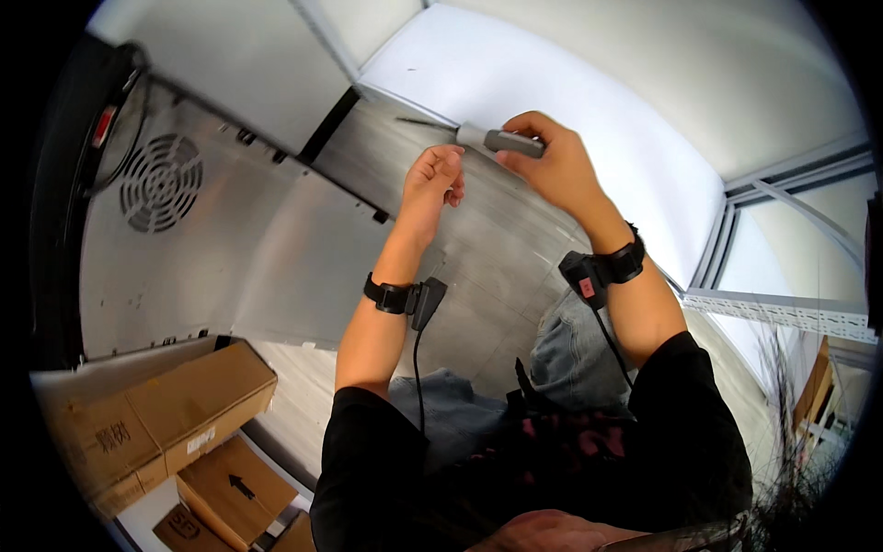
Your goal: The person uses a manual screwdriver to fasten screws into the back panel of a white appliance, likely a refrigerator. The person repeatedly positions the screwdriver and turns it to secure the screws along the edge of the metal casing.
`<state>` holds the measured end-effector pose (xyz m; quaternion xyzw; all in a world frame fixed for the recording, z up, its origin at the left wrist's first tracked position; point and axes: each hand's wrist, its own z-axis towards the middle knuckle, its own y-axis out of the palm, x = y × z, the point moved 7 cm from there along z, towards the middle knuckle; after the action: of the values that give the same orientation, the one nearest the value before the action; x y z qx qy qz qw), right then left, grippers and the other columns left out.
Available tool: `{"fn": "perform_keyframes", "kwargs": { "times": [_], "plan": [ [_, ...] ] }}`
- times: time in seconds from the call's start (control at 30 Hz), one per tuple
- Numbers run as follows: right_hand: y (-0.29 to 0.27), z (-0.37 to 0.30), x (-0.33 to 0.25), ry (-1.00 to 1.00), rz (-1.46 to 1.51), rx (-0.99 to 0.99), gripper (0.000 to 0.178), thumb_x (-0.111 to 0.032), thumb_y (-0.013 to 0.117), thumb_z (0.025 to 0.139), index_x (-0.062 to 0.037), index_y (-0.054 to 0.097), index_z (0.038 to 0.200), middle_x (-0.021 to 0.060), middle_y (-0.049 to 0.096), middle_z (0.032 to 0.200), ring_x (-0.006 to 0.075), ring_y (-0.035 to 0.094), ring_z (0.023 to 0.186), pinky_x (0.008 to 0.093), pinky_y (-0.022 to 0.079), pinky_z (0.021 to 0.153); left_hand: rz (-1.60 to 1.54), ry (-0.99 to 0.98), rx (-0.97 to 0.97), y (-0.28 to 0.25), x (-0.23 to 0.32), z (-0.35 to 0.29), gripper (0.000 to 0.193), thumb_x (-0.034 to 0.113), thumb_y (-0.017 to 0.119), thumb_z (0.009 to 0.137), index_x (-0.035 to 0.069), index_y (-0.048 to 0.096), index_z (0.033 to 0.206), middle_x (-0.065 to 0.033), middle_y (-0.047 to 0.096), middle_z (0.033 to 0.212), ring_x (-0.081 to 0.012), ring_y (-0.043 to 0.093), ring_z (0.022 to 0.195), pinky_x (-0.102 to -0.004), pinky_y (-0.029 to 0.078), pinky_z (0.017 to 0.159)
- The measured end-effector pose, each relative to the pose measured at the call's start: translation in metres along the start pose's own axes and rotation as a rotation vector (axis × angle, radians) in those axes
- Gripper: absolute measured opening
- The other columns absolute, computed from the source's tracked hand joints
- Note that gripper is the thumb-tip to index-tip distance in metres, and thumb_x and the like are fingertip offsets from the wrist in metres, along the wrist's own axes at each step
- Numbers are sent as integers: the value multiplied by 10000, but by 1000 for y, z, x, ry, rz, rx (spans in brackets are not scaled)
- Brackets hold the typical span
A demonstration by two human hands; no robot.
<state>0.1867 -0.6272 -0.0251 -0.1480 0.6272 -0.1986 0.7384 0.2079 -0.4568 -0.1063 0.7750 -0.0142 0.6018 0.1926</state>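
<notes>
A screwdriver [474,136] with a grey, two-tone handle and a long thin dark shaft is in my right hand [555,164]. My thumb and fingers close round the rear of its handle, and the shaft points to the left. Just below the shaft and apart from it, my left hand [434,179] is raised with its fingers curled in and the thumb against them. Whatever its fingers may hold is too small or hidden to make out. A big metal housing [267,221] with a round slotted vent [162,183] stands to the left of that hand.
Brown cardboard boxes [175,414] are stacked at the lower left. Along the far side runs a white panel [515,74]; a metal-framed partition [736,221] stands at right. A dark cable [138,120] hangs at the housing's edge. Cabled black wrist devices [418,299] are strapped to both my arms.
</notes>
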Motion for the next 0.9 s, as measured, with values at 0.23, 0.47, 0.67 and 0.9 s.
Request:
{"fn": "perform_keyframes", "kwargs": {
  "times": [0.23, 0.47, 0.67, 0.9],
  "plan": [
    [-72, 7, 81, 238, -151, 142, 260, -173, 709, 737, -46, 618, 945, 102, 658, 746, 205, 599, 603, 297, 456, 564, 541, -24, 38, 28, -129, 118, 180, 138, 636, 844, 37, 600, 989, -5, 556, 713, -106, 520, 642, -255, 434, 569],
    [-86, 16, 101, 253, -124, 96, 232, -133, 684, 721, -43, 619, 925, 121, 657, 763, 229, 625, 644, 302, 480, 596, 903, 152, 183, 32, -208, 171, 206, 105, 678, 775, 17, 622, 953, -94, 629, 756, -199, 598, 685, -316, 484, 640],
    [-96, 22, 110, 245, -69, 158, 219, -132, 687, 720, -44, 619, 909, 110, 659, 801, 233, 633, 674, 312, 492, 615, 988, 70, 252, 47, -211, 179, 111, 111, 648, 793, 34, 615, 866, -112, 650, 802, -297, 617, 768, -393, 486, 693],
    [-82, 30, 100, 244, -77, 98, 249, -89, 698, 723, -32, 620, 952, 104, 664, 797, 183, 630, 697, 268, 485, 653, 955, 43, 246, 31, -212, 181, 96, 108, 618, 821, 22, 606, 862, -119, 646, 785, -269, 618, 729, -362, 490, 659]
  ]
}}
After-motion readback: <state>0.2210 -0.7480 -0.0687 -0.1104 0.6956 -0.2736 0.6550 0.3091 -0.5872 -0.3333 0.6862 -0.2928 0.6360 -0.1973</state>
